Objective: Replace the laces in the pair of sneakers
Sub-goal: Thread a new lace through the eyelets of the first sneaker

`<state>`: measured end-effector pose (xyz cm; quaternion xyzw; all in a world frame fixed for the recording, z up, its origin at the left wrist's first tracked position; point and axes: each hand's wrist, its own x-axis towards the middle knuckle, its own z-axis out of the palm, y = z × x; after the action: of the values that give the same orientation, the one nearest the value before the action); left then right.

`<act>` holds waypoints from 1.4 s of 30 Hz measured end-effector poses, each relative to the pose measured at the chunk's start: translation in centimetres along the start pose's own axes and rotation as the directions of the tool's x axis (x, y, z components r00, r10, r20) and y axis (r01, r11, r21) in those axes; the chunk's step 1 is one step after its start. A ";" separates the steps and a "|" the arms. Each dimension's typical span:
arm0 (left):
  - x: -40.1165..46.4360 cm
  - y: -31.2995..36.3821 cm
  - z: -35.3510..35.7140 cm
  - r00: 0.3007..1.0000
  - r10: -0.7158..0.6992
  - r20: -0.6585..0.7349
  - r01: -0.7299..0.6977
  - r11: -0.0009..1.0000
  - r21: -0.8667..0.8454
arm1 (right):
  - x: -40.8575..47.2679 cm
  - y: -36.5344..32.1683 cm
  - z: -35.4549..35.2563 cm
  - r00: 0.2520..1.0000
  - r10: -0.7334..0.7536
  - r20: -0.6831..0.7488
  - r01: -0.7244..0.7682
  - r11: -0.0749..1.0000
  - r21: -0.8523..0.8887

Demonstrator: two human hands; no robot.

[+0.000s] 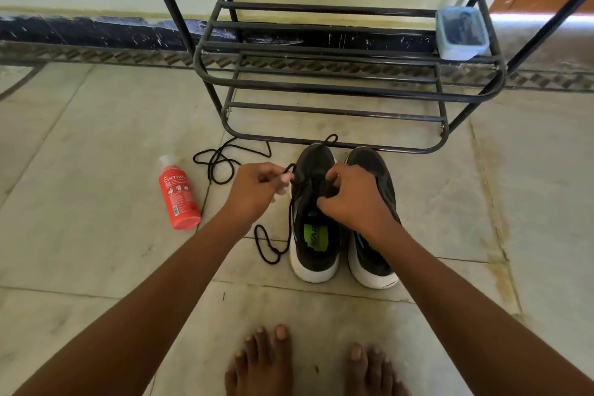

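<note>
The lace (291, 202) in the left sneaker (313, 219) looks thin, limp and light; it should bend anywhere and slip easily, so the best hold is likely a pinch near its stiff tip. The left hand (257, 191) pinches a loop of it just left of the eyelets; the right hand (348, 196) curls its fingers at the tongue, gripping lace there, I judge. The right sneaker (373, 222) touches its mate. A loose lace (221, 162) lies far left, a red bottle (178, 194) beside it. The rack (337, 87) crowds the toes; a box (461, 32) sits on it.
</note>
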<state>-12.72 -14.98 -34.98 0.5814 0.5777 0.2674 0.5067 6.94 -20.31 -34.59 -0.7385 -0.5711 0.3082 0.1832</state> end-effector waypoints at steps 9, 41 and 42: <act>1.4 1.4 3.1 0.999 -0.018 0.026 0.015 0.994 0.105 | -0.3 -0.3 0.9 0.994 -0.100 -0.049 0.093 0.988 -0.123; 1.2 1.2 8.3 0.976 -0.145 -0.163 0.163 0.981 0.106 | 2.5 1.6 -0.1 0.998 0.066 0.021 -0.068 0.991 0.117; 1.0 1.1 8.3 0.975 -0.135 -0.175 0.156 0.981 0.111 | 2.7 1.4 0.0 0.998 0.062 0.026 -0.065 0.992 0.106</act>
<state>-4.67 -16.10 -37.09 0.5435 0.6746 0.2406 0.4377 8.41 -18.15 -36.13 -0.7418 -0.5321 0.3525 0.2059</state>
